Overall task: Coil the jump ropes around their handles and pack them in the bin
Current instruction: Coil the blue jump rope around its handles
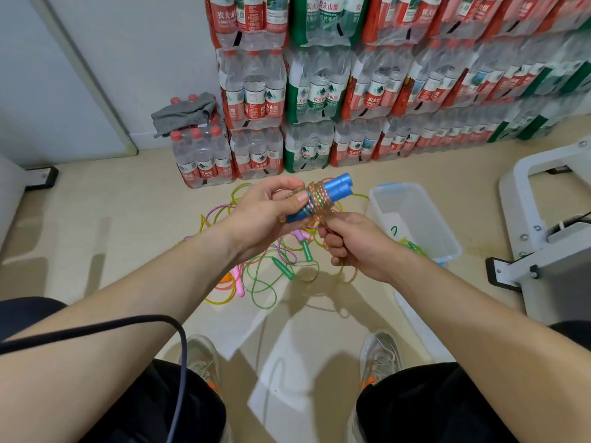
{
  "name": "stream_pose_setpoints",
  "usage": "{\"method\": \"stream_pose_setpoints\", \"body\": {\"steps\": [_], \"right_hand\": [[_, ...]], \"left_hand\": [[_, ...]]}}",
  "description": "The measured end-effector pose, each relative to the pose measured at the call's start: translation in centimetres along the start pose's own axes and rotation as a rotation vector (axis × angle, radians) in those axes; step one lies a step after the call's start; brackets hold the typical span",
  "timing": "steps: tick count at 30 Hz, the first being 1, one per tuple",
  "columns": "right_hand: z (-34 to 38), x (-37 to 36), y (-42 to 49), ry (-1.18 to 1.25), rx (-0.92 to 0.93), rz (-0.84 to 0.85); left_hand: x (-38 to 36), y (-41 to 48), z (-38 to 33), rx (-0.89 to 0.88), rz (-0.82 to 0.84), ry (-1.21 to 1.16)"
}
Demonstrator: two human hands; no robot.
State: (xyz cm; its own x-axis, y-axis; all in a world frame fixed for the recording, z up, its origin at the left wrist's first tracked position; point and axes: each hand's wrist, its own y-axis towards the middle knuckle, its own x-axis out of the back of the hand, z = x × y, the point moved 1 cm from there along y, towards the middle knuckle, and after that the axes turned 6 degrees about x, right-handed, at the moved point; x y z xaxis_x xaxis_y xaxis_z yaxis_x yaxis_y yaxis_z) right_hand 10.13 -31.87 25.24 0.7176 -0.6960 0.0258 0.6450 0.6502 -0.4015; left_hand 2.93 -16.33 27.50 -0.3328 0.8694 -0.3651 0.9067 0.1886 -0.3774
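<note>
Landmark: the clear bin [415, 215] with a blue rim, standing open on the floor.

Left hand [271, 212]: raised to the left of the bin. The fingers are curled round a pair of blue handles [334, 190] held side by side, and the thumb presses down on the windings. The handles tilt, with their upper ends pointing toward the bin's far left corner.

The amber rope [318, 198] is wound in several close turns around the middle of the blue handles. A loose length runs down from the windings into the right hand.

Right hand [355, 244]: just left of the bin's near end, below the handles. The fingers are closed round the loose rope, and the free tail hangs out below the fist in a loop.

Bin contents: a green rope [412, 246] lies at the near end, partly hidden by the right forearm. How it is coiled cannot be told.

A pile of jump ropes [262, 266] lies uncoiled on the floor left of the bin, under both hands. It is a tangle of green, pink, purple and yellow cords, with green handles and a pink one showing.

Surroundings: the water bottle packs [319, 91] are stacked against the wall beyond the bin. A grey cloth [184, 113] lies on the lowest pack, far left of the bin. A white frame [543, 238] stands right of the bin. A black cable [128, 326] crosses the left forearm.
</note>
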Motion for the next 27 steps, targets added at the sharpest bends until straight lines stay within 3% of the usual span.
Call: {"method": "stream_pose_setpoints", "body": {"steps": [7,12,15,19,24,27], "right_hand": [[-0.1,-0.9,-0.1,-0.106,0.051,0.064],[0.4,-1.1,-0.2,-0.488,0.16,0.05],[1.5,-0.7,-0.8,-0.882,0.3,0.038],[3.1,0.1,-1.4,-1.227,0.44,-0.047],[5.1,1.1,-1.9,-1.345,0.454,-0.085],[5.4,2.1,-1.9,-1.308,0.469,-0.008]], "left_hand": [[0.9,0.9,0.7,-0.061,-0.265,0.136],[1.6,1.4,0.7,-0.227,-0.432,0.646],[1.3,1.3,0.8,-0.295,-0.458,0.861],[1.1,1.3,0.5,-0.297,-0.426,0.955],[1.1,1.3,0.4,-0.287,-0.338,1.032],[1.0,1.3,0.3,-0.281,-0.296,1.042]]}}
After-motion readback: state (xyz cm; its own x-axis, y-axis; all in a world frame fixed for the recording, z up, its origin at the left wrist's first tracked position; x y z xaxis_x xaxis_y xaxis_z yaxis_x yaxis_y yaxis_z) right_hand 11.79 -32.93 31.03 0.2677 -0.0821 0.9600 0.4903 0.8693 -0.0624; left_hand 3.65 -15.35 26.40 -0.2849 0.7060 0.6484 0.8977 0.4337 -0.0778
